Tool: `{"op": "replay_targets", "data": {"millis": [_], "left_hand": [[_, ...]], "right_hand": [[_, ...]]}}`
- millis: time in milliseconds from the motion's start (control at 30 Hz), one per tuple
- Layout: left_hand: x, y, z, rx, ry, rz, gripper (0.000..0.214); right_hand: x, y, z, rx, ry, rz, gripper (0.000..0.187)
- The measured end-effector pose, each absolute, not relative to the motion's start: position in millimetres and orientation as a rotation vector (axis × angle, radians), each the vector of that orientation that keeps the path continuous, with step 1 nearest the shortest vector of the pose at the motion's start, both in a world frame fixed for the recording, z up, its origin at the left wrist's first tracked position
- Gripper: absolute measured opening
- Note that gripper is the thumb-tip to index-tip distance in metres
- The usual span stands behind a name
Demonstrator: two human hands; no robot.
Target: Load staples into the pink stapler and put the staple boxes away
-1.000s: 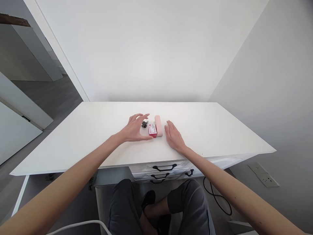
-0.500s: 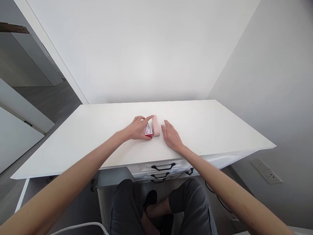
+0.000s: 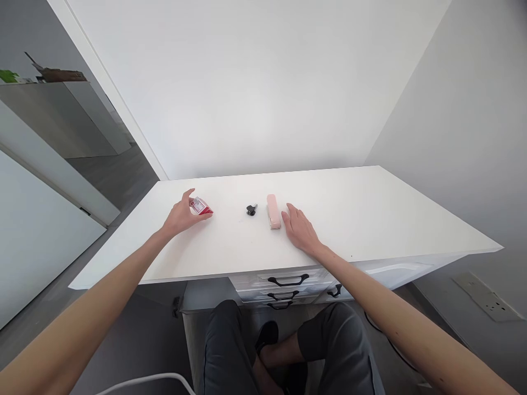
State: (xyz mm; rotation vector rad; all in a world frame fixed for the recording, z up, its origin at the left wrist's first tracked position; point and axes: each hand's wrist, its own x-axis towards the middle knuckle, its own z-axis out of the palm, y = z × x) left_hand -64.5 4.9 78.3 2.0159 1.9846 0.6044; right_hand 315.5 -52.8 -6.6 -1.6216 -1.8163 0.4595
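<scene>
My left hand [image 3: 181, 215] is at the left part of the white table, gripping a small red-and-white box [image 3: 200, 206] between thumb and fingers. The box is tilted; whether it touches the tabletop I cannot tell. A pink stapler [image 3: 273, 212] lies lengthwise near the middle, pointing away from me. To its left is a small black object with a silvery part [image 3: 251, 210], perhaps a binder clip. Just right of the stapler, my right hand [image 3: 301, 229] rests on the surface with fingers stretched out, holding nothing and apart from the stapler.
The white tabletop [image 3: 370, 214] meets a white wall [image 3: 263, 82] at the back. Drawers with black handles [image 3: 288, 280] are under its front edge. A socket plate [image 3: 488, 296] is on the right wall. A white cable [image 3: 148, 377] curves at the lower left.
My left hand has carried the red-and-white box leftward, away from the stapler. The small black object between them is now uncovered. My right hand stays beside the stapler; the view has shifted slightly.
</scene>
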Motion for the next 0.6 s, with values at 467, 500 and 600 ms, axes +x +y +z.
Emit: {"op": "replay_targets", "data": {"millis": [467,500,600], "left_hand": [[-103.5,-12.7,70.6,1.998,2.087,0.476,0.13],[-105.3,-14.6,69.4,2.006,2.088,0.463,0.13],[-109.3,-17.7,67.4,1.998,2.093,0.432,0.129]], "right_hand": [[316.4,-52.1,-12.3,-1.617,-1.827,0.405,0.062],[316.5,-52.1,-12.3,-1.618,-1.825,0.406,0.062],[317.1,-52.2,-11.7,-1.626,-1.827,0.411,0.062]]}}
